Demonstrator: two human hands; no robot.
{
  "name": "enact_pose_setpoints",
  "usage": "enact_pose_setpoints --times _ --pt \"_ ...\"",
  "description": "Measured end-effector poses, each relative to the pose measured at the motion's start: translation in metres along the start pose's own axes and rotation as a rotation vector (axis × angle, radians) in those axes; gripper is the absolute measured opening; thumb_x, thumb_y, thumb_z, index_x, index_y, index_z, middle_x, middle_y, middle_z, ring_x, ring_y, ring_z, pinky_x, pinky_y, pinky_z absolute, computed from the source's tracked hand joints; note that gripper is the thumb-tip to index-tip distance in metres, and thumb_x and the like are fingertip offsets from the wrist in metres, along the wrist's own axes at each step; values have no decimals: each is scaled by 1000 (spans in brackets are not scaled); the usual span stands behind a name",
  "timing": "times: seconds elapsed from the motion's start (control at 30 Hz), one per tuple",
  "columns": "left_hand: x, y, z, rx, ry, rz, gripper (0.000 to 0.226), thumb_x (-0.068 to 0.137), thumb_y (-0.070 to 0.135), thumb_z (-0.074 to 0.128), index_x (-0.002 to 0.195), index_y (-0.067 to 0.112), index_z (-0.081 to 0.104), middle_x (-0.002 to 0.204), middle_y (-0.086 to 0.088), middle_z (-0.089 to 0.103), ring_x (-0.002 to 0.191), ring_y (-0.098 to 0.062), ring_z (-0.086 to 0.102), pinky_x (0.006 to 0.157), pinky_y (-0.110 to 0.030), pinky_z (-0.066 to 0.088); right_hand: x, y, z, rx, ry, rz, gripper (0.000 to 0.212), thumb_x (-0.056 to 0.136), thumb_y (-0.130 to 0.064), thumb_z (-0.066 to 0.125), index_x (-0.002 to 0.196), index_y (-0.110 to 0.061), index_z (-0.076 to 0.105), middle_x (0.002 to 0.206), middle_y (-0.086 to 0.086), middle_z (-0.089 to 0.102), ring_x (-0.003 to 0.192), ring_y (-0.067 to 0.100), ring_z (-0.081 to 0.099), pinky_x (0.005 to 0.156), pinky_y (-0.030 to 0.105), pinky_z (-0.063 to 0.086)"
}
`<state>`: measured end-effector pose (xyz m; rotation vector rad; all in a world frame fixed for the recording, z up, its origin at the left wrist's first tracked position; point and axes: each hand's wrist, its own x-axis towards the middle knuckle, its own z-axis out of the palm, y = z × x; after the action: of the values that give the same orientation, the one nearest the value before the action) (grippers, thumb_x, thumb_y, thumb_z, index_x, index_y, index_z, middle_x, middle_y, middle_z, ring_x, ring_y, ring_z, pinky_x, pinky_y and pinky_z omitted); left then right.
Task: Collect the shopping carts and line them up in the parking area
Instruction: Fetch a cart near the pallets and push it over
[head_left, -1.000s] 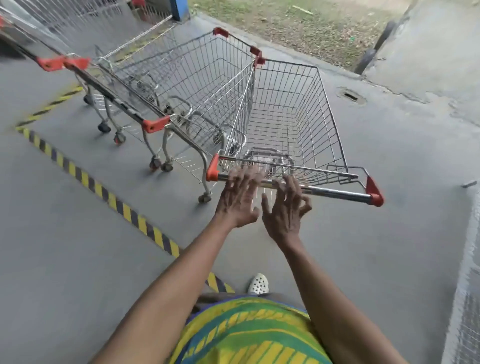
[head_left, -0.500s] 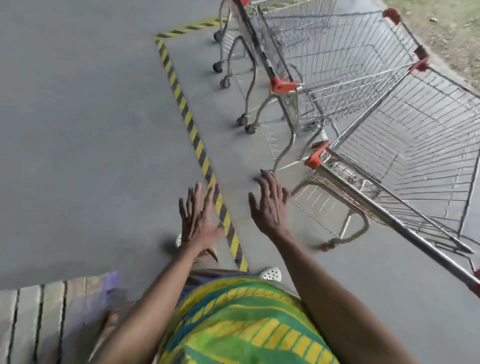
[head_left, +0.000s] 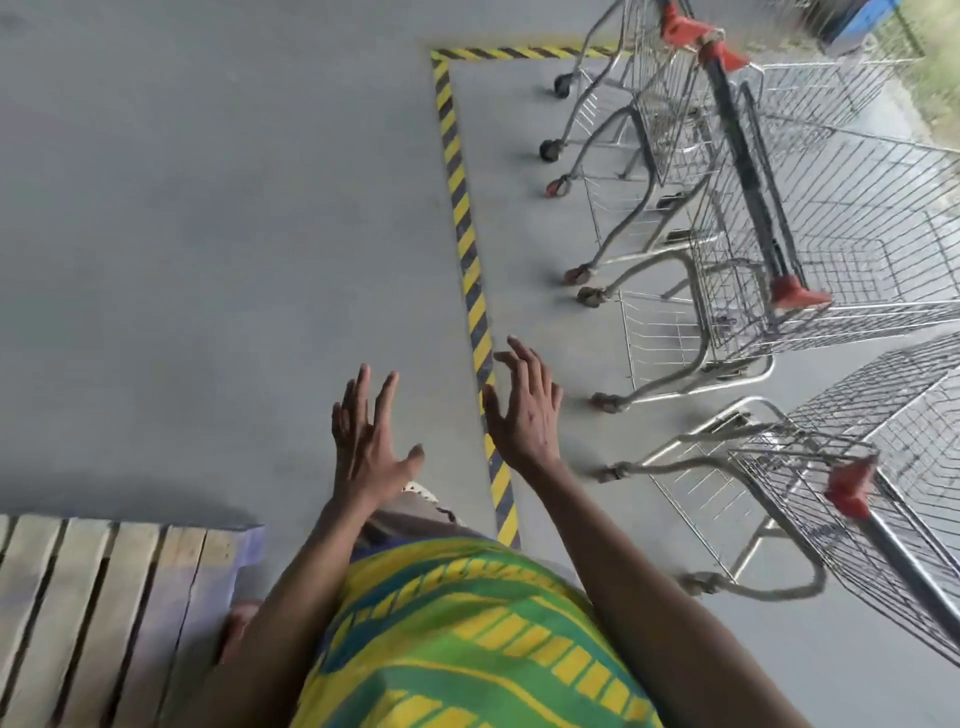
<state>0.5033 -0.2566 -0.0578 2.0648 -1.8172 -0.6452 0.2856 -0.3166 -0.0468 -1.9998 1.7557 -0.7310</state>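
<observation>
Both hands, left hand and right hand, hover spread and empty over the floor, while the nearest silver wire shopping cart with red handle caps stands off to the right hand's side, inside the yellow-black striped floor line.

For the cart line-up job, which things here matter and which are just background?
Job: nearest shopping cart, nested carts, striped floor tape marking the bay, left hand and right hand, both empty.
Background: wooden pallet, blue bin, grass.
</observation>
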Motion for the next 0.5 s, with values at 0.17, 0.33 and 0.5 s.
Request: enact_pose_setpoints --times 0.17,0.33,0.5 --pt "49 -55 -66 -159 86 -66 93 74 49 61 158 24 30 168 -10 12 153 -29 17 121 -47 22 63 -62 35 208 -104 8 36 95 -24 62 129 -15 56 135 1 59 121 27 53 100 48 46" --pt "88 -103 -106 -375 205 -215 80 79 40 67 153 20 42 157 -7 40 145 -22 32 118 -33 26 126 -109 64 310 -234 61 38 94 -33 60 128 -18 59 124 -7 66 111 10 60 89 30 46" --pt "140 -162 -143 -526 278 -431 70 85 24 80 148 26 49 146 -2 52 134 -19 46 111 -29 34 196 -143 133 379 -409 106 27 97 -27 68 122 -26 58 115 -12 71 105 4 68 80 33 56"
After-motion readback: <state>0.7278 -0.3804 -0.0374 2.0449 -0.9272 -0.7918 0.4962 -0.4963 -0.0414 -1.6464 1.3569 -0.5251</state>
